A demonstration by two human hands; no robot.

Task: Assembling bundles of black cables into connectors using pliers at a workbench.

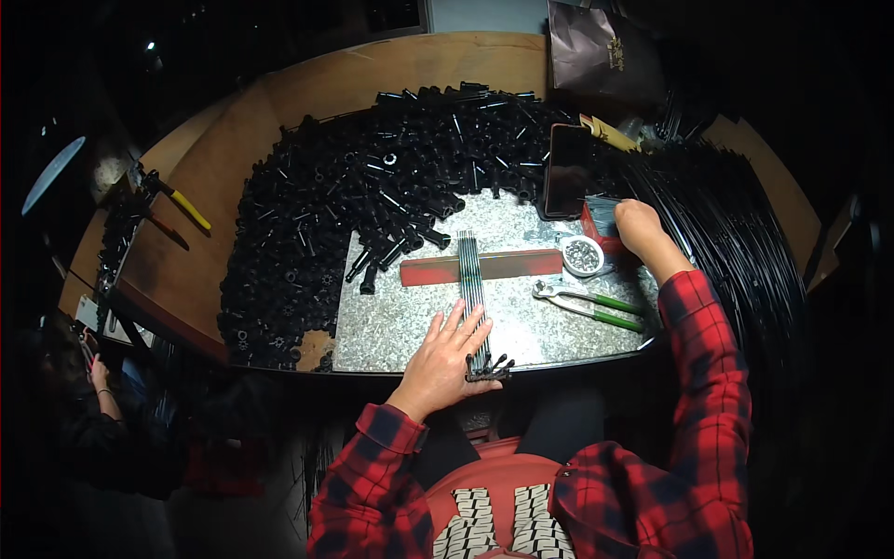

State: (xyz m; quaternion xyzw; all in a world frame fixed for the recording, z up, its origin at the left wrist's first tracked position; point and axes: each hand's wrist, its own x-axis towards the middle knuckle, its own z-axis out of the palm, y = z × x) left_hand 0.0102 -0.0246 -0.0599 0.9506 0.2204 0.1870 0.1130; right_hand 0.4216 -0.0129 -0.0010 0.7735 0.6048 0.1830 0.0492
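Near the table's front edge, my left hand [441, 361] lies across a bundle of thin dark rods [470, 272]. Its fingers rest on top, and skin, seemingly the thumb, shows under their black knobbed near ends [490, 369]. The rods' far part crosses a red-sided bar [430, 270] lying sideways on the metal plate [396, 326]. At the right, my right hand [639, 226] is closed beside a small red box [596, 224]; its fingertips are turned away, hiding anything between them. A white round cup [584, 256] of small metal pieces and green-handled pincers [596, 306] lie close by.
A big heap of black tubular parts [326, 205] fills the left and back. Long black rods [736, 233] lie massed at right. A dark phone-like slab [565, 172] stands behind the cup. Yellow-handled pliers [191, 210] hang at the wooden side wall. Another person's hand [100, 374] shows far left.
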